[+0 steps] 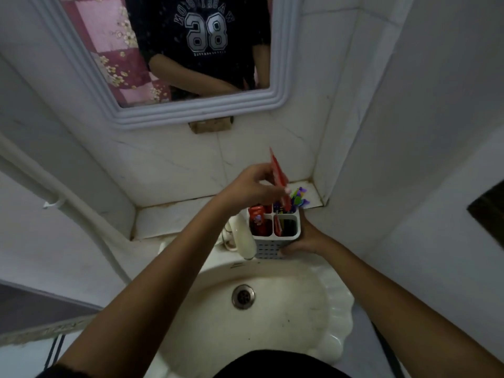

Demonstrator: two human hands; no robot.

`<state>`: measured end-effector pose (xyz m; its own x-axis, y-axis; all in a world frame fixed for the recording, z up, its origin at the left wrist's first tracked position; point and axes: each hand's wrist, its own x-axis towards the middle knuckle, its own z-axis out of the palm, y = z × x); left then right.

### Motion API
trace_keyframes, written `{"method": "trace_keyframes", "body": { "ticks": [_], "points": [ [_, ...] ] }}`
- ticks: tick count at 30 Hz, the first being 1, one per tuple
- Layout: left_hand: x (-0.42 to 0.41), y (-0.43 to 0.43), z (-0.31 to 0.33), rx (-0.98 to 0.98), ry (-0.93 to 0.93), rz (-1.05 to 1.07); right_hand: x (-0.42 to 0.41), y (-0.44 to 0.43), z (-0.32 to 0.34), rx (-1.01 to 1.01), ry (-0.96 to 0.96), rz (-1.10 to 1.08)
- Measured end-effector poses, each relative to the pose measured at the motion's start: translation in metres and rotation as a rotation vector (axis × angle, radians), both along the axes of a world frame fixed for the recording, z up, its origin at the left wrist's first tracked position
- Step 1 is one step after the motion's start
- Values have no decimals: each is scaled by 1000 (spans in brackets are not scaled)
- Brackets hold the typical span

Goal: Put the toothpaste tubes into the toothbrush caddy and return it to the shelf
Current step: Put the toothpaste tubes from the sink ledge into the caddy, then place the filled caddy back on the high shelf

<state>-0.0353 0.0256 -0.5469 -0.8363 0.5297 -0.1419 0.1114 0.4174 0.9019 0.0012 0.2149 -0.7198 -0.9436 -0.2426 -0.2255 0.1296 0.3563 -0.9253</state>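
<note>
Nearest the camera, the white basin point(272, 304) with its metal drain point(243, 296) lies below both forearms. Just beyond its rim, the right hand point(306, 240) is wrapped around the side of the white four-compartment toothbrush caddy point(274, 236), the fingers point(289, 251) pressed against its perforated wall, so the caddy is held steady beside the tap point(244, 236). A red tube point(257, 214) is already seated in the compartment farthest from those fingers, and toothbrushes point(296, 197) stand in the far compartments.

Above the caddy, the left hand point(253, 186) is closed on a red toothpaste tube point(279, 177), pinched at mid-length, tilted, with its cap end just over the far compartments.

Behind lies the tiled shelf point(174, 216), with the mirror point(174, 50) above it.

The insertion is judged to be under way. The tilted tube could catch on the brush heads or a divider and be knocked into the basin; a crowded compartment could also leave it proud, so that the caddy topples when it is set on the shelf.
</note>
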Motion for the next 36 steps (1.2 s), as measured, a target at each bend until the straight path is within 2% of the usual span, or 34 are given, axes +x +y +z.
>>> {"method": "trace_keyframes", "body": {
  "ticks": [5,10,13,16,19,22,25,32,36],
  "points": [
    [-4,21,-17,-220,114,-66,-4,1,2,6,-9,-5],
    [-10,12,-9,-235,107,-28,-3,0,2,-29,12,-21],
    [-13,-8,-10,-140,77,131,2,-1,1,-56,39,-88],
    [-11,-28,-16,-141,103,323,7,3,3,-93,84,-197],
    [-2,-35,-8,-194,-15,276,6,11,26,-104,157,-232],
    [11,-27,16,-139,-58,139,0,19,78,-109,279,-264],
    [19,-13,64,41,60,198,-5,26,152,-114,426,-316],
    [23,5,243,342,361,202,3,30,367,-106,772,-413],
    [32,0,354,334,636,127,16,28,494,-119,912,-392]
  ]
}}
